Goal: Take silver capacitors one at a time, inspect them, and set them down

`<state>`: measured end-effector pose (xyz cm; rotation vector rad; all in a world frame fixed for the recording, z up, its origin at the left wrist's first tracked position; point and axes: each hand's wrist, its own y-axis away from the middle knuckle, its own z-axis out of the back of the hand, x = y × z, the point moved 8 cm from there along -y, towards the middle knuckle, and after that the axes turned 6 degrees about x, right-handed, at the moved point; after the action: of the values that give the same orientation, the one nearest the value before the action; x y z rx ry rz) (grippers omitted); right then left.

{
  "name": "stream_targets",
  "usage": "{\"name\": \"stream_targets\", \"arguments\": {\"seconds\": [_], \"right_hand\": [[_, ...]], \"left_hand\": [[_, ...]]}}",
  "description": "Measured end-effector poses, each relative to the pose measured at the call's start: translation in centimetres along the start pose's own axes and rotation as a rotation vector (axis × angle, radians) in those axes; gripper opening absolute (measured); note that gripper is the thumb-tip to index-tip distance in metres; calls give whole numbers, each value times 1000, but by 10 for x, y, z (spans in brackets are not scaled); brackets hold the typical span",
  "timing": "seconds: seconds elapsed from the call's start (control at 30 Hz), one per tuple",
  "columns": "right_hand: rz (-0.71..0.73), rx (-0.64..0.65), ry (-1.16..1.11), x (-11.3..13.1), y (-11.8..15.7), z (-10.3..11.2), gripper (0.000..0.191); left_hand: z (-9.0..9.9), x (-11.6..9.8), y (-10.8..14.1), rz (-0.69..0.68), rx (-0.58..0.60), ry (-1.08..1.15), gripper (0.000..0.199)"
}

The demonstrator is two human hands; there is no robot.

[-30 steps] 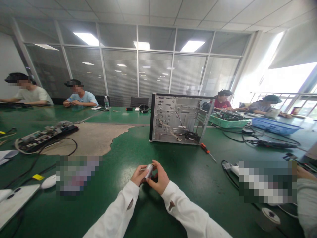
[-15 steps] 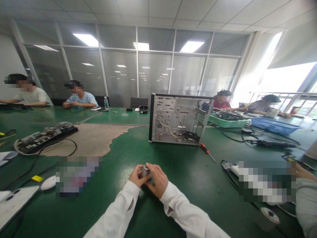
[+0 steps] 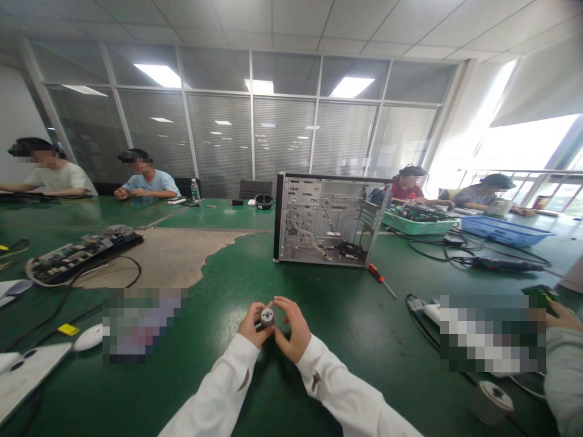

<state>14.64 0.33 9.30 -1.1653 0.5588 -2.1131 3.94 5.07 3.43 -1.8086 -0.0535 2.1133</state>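
A small grey cylindrical part [image 3: 267,316] with a round, holed end facing up is held just above the green table [image 3: 228,388], near the middle of the view. My left hand [image 3: 251,325] is closed round its left side, thumb in front. On its right side, my right hand [image 3: 294,331] curves with thumb and fingers apart; the fingertips are at the part's edge, and whether they press on it is hard to tell.
An open computer case [image 3: 330,221] stands beyond my hands, a red screwdriver [image 3: 381,280] beside it. Left are a circuit assembly [image 3: 84,252] and a mouse [image 3: 90,337]. Right are baskets [image 3: 505,230], cables, a round container [image 3: 494,402] and another person's hand [image 3: 565,318].
The grey part has tipped so its round end faces me more. My right hand's fingers have loosened from its top. At the right, another person's hand has moved, with a green board now showing more.
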Motion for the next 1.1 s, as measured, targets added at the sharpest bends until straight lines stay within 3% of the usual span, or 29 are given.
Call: {"name": "stream_targets", "arguments": {"seconds": [0.2, 0.43, 0.7, 0.87, 1.0, 1.1], "right_hand": [[-48, -15, -66, -2, -2, 7, 30], [-76, -67, -110, -4, -3, 10, 19], [-178, -90, -207, -12, -3, 5, 11], [-158, -92, -207, -8, -4, 4, 11], [-156, -130, -189, -10, -4, 9, 11], [-214, -132, -112, -26, -3, 13, 11]], "left_hand": [[-16, -6, 4, -14, 126, -139, 36], [-22, -12, 5, -34, 215, -139, 34], [-20, -11, 4, -60, 186, -187, 34], [-19, -9, 4, -64, 168, -221, 35], [-12, -6, 3, -55, 108, -347, 35], [-4, -6, 1, -58, 34, -381, 35]]}}
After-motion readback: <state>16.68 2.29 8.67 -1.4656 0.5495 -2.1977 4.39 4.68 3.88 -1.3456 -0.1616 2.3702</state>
